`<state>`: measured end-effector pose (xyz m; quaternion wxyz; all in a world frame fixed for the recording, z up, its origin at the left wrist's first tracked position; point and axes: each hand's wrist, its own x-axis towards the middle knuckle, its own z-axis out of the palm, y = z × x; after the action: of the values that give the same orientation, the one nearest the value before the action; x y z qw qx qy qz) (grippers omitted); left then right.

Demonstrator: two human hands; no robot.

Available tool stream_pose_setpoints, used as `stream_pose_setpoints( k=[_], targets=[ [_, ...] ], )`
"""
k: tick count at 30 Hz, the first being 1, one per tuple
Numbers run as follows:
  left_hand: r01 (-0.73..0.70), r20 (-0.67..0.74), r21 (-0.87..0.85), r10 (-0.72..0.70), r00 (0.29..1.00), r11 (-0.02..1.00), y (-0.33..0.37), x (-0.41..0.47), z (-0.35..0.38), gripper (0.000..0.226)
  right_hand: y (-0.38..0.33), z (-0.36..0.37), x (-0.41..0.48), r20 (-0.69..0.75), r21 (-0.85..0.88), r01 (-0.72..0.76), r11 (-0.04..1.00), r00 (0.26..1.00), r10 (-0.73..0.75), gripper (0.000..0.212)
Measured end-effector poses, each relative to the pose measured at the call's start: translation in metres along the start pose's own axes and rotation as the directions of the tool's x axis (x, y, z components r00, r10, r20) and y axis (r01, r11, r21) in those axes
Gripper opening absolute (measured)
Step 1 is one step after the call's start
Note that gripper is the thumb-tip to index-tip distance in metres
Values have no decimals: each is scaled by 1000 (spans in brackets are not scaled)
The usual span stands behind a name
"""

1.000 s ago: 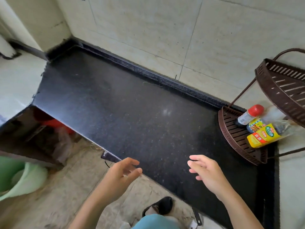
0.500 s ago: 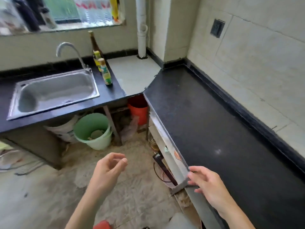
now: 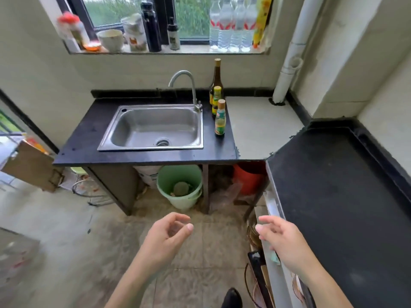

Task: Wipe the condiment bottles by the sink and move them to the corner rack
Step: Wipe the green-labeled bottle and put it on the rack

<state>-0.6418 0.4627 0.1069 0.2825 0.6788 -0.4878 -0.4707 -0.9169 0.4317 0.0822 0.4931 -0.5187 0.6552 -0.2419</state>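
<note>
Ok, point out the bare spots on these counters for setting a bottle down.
Widest: the black counter on the right, bare from wall to front edge. Also the pale slab between the bottles and pipe, and the strip left of the sink. Crowded: the bottles' row by the sink's right rim, and the windowsill.
</note>
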Motion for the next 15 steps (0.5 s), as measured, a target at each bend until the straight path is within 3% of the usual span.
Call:
stream_pose_setpoints(
  k=[3, 9, 15],
  targets=[
    [22, 120, 27, -25, 992, 999, 10, 27, -7, 17, -25, 0, 54, 51, -51, 44, 998, 998, -41, 22],
    [116, -103, -91, -125, 987, 989, 2, 76, -46, 11, -65, 13, 134, 141, -97, 82, 992, 988, -67, 24],
    [123, -119, -101, -135, 984, 987, -6, 174, -86, 5, -95, 41, 214, 146, -134, 21, 991, 989, -1, 25]
  ],
)
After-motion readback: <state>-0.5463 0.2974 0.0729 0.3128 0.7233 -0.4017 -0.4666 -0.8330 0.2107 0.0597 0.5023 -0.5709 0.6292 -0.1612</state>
